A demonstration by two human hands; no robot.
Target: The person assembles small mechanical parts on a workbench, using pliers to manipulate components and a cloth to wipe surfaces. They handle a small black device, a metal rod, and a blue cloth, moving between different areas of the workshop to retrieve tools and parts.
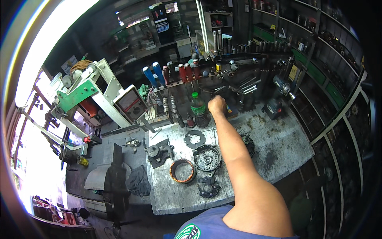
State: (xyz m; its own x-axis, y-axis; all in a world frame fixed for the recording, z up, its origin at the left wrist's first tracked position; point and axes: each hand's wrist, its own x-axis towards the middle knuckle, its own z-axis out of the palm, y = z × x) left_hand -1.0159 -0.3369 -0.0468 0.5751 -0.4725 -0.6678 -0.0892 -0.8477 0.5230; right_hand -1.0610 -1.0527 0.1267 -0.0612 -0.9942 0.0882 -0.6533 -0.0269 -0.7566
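Note:
My right hand [217,105] reaches far across the grey workbench [278,139] to its back edge, fingers closed among tools by a small flat box; what it grips, if anything, is hidden. A green-capped plastic bottle [197,108] stands just left of the hand. Below my forearm lie dismantled alternator parts: a copper-wound stator ring [182,171], a round metal housing [207,157], a dark flat ring plate [195,139] and a black cover piece [208,187]. My left hand is out of view.
Red and blue handled screwdrivers [175,73] stand in a rack at the back. A bench vise [108,178] and dark rag [138,181] sit at the left. A green and white press frame [89,93] stands beyond. Shelves of parts [318,71] line the right wall.

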